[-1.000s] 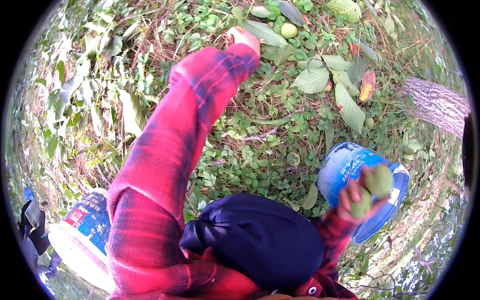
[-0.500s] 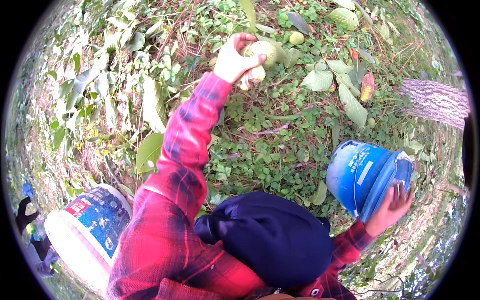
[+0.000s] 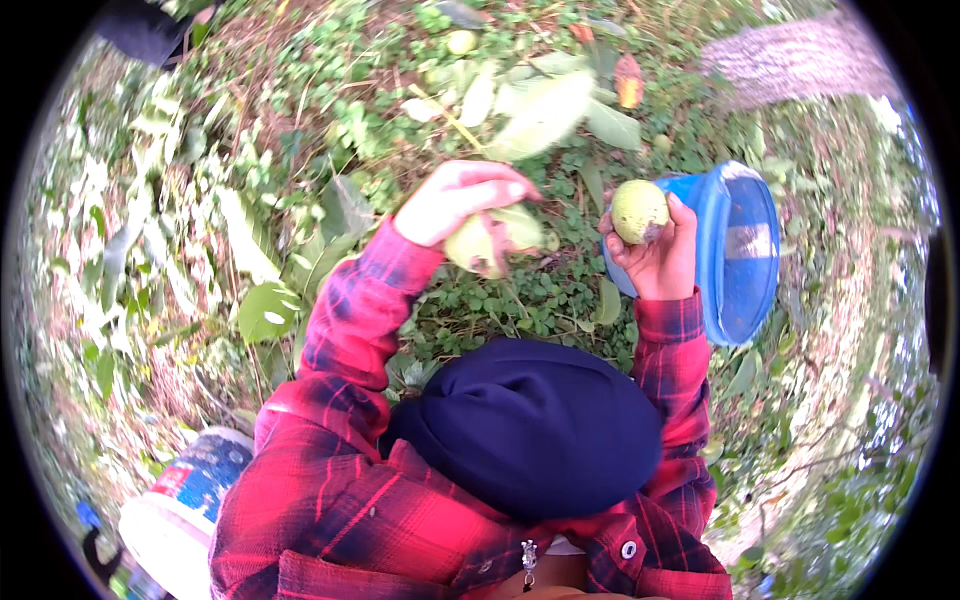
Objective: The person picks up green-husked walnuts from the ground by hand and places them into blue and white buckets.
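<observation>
While the left hand (image 3: 455, 205) curls over a blotched green fruit (image 3: 470, 246) from above, the right hand (image 3: 665, 255) grasps a round green fruit (image 3: 638, 208), fingers on its left and thumb on its right. Each of these 2 fruits is therefore up in a hand, over the leafy ground. Blur hides whether the left hand has 1 fruit or 2, and I cannot tell how hard it presses.

On the right, the fruit sits high, near the fingertips, with a dark patch low on its side. A smooth, rounded skin like that probably rolls easily, so letting it settle deeper into the palm would make a safer hold. On the left, brown-pink patches suggest broken husk; spreading the fingers across the sound green part, thumb opposite, should work better than pinching at the damage.

Just beyond the left fingers lies a broad pale leaf (image 3: 545, 118); whether they touch is unclear, so a slightly raised wrist would help avoid snagging. The right hand is close to the blue bucket (image 3: 760, 285), and its knuckles deserve care around that rim. Farther off, another green fruit (image 3: 462, 42) lies among the plants, and a white-and-blue bucket (image 3: 215, 470) is at lower left.
</observation>
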